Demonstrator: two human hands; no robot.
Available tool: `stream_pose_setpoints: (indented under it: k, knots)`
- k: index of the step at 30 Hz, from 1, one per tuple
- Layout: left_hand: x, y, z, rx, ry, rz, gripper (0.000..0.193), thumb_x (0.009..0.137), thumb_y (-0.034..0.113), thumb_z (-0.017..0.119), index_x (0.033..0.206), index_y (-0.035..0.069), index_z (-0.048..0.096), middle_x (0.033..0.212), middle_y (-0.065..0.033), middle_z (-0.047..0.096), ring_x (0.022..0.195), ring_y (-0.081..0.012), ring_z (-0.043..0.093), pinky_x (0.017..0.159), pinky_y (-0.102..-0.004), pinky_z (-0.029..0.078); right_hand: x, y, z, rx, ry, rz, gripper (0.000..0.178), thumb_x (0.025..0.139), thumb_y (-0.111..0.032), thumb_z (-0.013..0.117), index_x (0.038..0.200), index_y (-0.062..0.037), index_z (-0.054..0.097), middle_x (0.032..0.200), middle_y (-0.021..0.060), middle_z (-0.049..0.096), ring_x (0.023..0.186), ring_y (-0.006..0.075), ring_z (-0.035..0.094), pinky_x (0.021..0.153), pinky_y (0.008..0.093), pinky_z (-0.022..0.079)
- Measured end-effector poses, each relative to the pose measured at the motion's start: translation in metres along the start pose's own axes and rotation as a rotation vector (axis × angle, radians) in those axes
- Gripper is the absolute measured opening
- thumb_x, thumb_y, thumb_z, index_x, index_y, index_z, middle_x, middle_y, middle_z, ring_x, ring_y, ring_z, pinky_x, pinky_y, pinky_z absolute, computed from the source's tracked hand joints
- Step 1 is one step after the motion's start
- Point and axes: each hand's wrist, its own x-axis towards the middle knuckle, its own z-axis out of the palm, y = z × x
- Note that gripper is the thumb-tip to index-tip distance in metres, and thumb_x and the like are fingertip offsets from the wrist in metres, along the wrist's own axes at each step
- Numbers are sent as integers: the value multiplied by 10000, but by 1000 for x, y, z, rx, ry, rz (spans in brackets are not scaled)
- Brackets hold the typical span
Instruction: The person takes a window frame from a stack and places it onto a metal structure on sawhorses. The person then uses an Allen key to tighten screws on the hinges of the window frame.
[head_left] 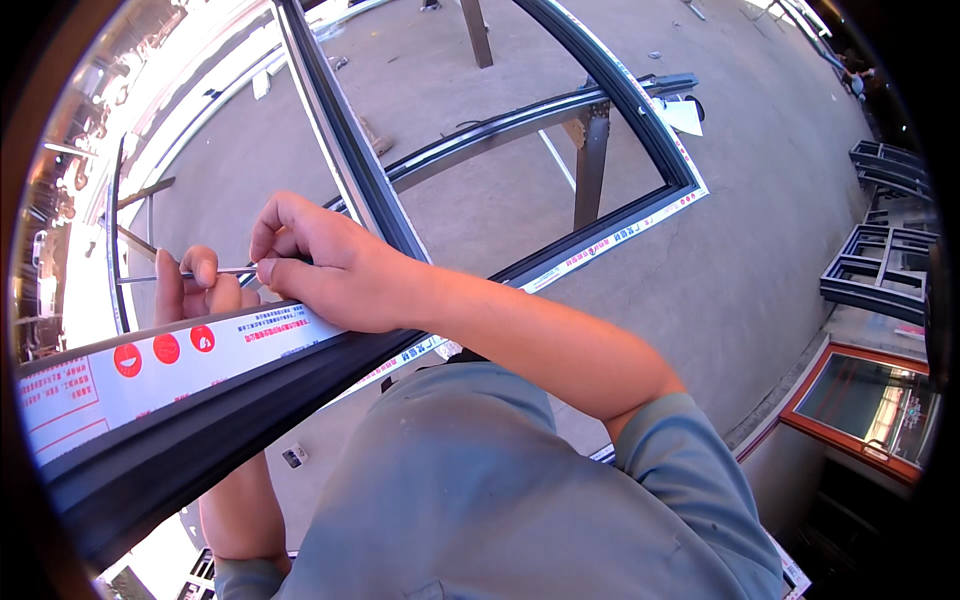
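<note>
A thin metal rod [235, 270] runs sideways between my two hands at the left of the head view. My right hand [335, 265] is closed, its thumb and bent forefinger pinching the rod's right end. The fingers of my left hand [200, 285] are bent around the rod further left; the palm is hidden. Just below both hands, a dark frame bar [240, 425] with white printed film [270, 335] crosses in front of my left forearm [240, 510]. My right forearm [540, 335] reaches over the joined window frame [600, 240].
The large dark frame rests on brown metal supports [590, 165] over the grey concrete floor [770, 190]. Smaller dark frames [880, 270] and a red-brown framed glass panel [860, 405] are at the right. White paper [683, 116] lies beside the frame's far corner.
</note>
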Motion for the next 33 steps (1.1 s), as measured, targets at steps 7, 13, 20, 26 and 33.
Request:
stream_pose_setpoints:
  k: [7, 13, 20, 26, 33]
  knots:
    - [3, -13, 10, 158, -43, 279, 484, 1103, 526, 320, 959, 120, 539, 703, -101, 658, 683, -122, 580, 626, -297, 487, -31, 89, -82, -52, 654, -180, 462, 1101, -392, 380, 1335, -30, 547, 1255, 85, 602, 1221, 196, 527, 1114, 373, 355]
    - [1, -6, 6, 187, -25, 262, 483, 1099, 531, 334, 954, 122, 546, 729, -117, 680, 694, -132, 596, 623, -297, 473, -58, 200, -116, -243, 873, 12, 583, 1090, -414, 339, 1518, -19, 336, 1531, 167, 365, 1458, 283, 275, 1217, 415, 175]
    - [5, -10, 22, 283, 138, 306, 489, 1101, 523, 333, 956, 116, 562, 734, -125, 674, 777, -167, 636, 676, -311, 522, -56, 247, -100, -259, 766, 135, 710, 1074, -432, 335, 1625, -14, 173, 1678, 217, 195, 1576, 345, 114, 1264, 436, 67]
    - [0, 1, 23, 380, 185, 220, 500, 1115, 504, 293, 882, 149, 557, 644, -51, 604, 700, -122, 585, 639, -322, 455, -88, 265, -157, -325, 890, 167, 707, 1061, -414, 414, 1606, -9, 218, 1617, 222, 285, 1521, 355, 213, 1227, 451, 170]
    - [-6, 14, 15, 466, 263, 179, 474, 1122, 469, 313, 890, 139, 562, 605, -16, 576, 607, -84, 530, 623, -316, 419, -49, 250, -91, -600, 879, 136, 689, 1039, -363, 546, 1572, -2, 302, 1506, 230, 455, 1421, 381, 401, 1158, 470, 320]
